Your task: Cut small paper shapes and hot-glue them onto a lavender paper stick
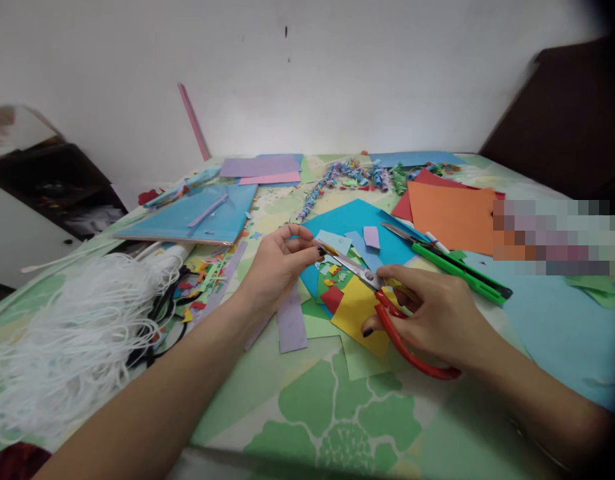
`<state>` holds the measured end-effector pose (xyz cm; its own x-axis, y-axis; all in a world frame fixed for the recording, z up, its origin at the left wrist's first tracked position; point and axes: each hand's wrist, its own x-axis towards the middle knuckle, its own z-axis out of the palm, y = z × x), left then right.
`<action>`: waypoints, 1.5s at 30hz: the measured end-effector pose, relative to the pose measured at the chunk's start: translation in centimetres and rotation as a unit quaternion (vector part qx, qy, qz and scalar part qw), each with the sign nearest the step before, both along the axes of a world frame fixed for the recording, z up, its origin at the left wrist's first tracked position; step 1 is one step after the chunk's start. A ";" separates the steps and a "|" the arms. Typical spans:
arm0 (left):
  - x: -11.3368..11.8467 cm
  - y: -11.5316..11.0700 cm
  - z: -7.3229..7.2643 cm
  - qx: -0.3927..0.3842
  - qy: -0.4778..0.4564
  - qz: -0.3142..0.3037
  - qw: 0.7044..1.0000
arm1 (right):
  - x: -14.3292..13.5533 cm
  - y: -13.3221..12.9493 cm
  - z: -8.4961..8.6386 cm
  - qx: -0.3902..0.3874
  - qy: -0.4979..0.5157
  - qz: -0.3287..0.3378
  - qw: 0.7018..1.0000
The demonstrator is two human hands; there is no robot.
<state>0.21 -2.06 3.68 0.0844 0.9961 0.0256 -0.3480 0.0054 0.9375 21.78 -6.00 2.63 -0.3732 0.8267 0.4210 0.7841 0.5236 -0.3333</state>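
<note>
My right hand is closed around the handles of red-handled scissors, whose blades point up and to the left. At the blade tips my left hand pinches a small yellow paper piece, mostly hidden by the fingers. Below the blades lie small coloured paper scraps, a yellow paper sheet and a light blue paper piece. They rest partly on a larger blue sheet. A purple paper strip lies under my left wrist.
White cord is heaped at the left, beside a blue pad. A green box cutter, its blade out, lies right of the scissors near an orange sheet. Behind is a string of rolled paper beads. A wall closes the back.
</note>
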 end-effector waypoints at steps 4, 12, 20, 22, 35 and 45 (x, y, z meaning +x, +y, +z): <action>0.1 0.0 0.0 -0.004 0.001 -0.002 1.000 | 0.0 0.0 0.0 -0.006 0.001 -0.001 1.000; 0.1 0.0 0.0 -0.011 -0.005 -0.002 1.000 | -0.1 -0.1 0.0 -0.002 0.012 0.002 1.000; 0.0 0.0 -0.2 -0.007 -0.017 -0.017 1.000 | -0.2 0.0 0.1 -0.017 0.017 0.005 1.000; 0.0 0.0 -0.3 -0.006 -0.019 -0.020 1.000 | -0.2 0.0 0.1 -0.019 0.022 0.006 1.000; 0.8 -0.5 -0.4 -0.031 -0.056 -0.063 0.996 | -0.4 -0.2 0.0 -0.074 0.069 0.013 0.995; 0.7 -0.5 -0.5 -0.031 -0.031 -0.051 0.998 | -0.3 0.1 -0.3 -0.152 0.141 0.009 0.978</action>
<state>0.90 -2.53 3.21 0.1854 0.9823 -0.0272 -0.4006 0.1009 0.9107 21.52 -5.89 2.32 -0.2929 0.9243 0.2447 0.6298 0.3791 -0.6780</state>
